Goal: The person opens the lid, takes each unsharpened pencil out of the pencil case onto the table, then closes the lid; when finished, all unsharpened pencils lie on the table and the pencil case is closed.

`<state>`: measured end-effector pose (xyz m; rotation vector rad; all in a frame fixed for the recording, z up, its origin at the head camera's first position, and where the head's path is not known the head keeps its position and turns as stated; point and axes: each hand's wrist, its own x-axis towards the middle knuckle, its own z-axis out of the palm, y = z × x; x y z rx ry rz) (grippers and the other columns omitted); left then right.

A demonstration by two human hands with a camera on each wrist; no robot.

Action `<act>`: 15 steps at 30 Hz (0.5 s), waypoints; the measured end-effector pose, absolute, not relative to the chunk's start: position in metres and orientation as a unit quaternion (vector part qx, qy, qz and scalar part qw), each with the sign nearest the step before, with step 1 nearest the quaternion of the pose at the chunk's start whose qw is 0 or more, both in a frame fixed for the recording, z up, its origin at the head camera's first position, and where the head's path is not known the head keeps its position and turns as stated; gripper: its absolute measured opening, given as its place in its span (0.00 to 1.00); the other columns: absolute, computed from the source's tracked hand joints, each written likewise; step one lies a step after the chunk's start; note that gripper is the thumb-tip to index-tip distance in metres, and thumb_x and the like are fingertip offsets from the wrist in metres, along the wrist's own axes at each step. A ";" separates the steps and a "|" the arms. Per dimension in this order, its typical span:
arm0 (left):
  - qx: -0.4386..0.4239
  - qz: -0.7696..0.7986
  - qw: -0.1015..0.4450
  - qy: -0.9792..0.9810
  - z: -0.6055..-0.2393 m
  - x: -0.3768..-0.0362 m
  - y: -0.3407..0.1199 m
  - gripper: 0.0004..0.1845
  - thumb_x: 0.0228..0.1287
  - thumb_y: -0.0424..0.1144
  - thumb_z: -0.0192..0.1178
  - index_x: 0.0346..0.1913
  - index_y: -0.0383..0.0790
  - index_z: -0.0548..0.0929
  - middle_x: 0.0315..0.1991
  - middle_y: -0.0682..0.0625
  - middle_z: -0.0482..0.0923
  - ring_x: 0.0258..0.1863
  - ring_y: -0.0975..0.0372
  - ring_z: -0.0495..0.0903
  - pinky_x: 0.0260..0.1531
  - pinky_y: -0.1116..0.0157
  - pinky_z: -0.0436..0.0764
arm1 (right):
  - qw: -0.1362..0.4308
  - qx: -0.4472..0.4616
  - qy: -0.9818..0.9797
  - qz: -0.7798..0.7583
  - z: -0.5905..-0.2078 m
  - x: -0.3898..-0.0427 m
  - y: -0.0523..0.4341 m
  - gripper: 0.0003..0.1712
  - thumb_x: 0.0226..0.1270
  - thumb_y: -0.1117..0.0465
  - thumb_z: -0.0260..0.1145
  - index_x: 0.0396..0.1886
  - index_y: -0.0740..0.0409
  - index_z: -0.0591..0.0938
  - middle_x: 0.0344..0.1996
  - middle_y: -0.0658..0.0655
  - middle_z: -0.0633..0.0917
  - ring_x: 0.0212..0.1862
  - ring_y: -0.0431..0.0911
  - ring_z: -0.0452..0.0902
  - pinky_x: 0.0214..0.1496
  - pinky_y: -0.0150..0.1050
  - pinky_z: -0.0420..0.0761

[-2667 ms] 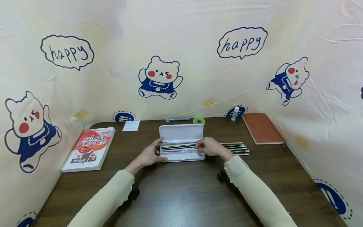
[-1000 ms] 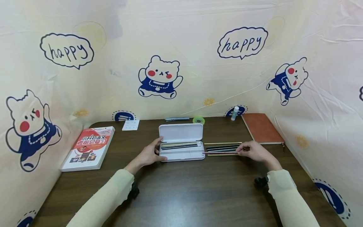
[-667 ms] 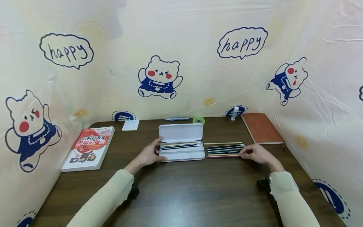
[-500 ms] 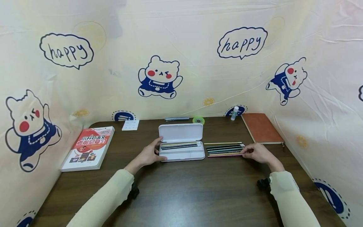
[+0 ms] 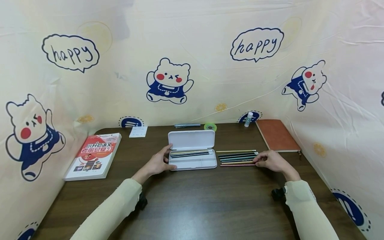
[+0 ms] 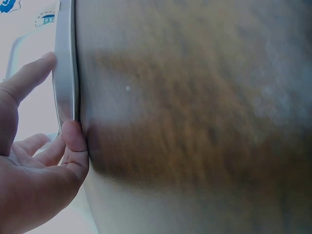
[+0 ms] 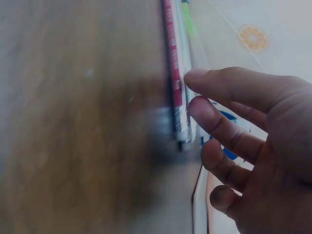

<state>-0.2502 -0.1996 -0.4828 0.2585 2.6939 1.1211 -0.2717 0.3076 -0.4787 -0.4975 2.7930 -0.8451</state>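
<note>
Head view: a red-pink pencil (image 5: 237, 165), a second ago in the right hand (image 5: 270, 160) and held partly over the open white plastic pencil case (image 5: 193, 160), now down on the dark wooden table (image 5: 192, 200) as the nearest member of the row of loose pencils (image 5: 237, 156), right of frame centre. Removal of one more pencil from the case seemingly complete — only a few dark ones left in the case's far compartment. Right hand unchanged in place over the last half second, fingers extended and relaxed at the row's right ends, touching or almost touching, nothing gripped. Left hand (image 5: 159, 161) in the same spot throughout, loosely cupped around the case's left end, thumb at the near corner. Long axis of the red-pink pencil left to right across the frame, parallel to the case and to its neighbours; which end bears the tip too small to tell.

Left wrist view: thumb (image 6: 75, 146) pressed against the case's edge (image 6: 66, 73), index fingertip resting further along it — a steadying hold, not a tight clamp.

Right wrist view: blurred; fingertips (image 7: 202, 107) at the pencil ends, the red-pink pencil (image 7: 171, 73) outermost, running straight up the frame, away from the hand.
</note>
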 end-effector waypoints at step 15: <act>0.085 0.383 0.108 0.913 -0.485 -0.251 -0.201 0.55 0.54 0.45 0.76 0.79 0.45 0.53 0.68 0.42 0.71 0.45 0.57 0.74 0.45 0.63 0.74 | 0.061 -0.209 0.932 -0.289 -0.458 -0.287 0.242 0.10 0.65 0.61 0.70 0.45 0.57 0.88 0.37 0.51 0.88 0.38 0.44 0.76 0.44 0.39 0.77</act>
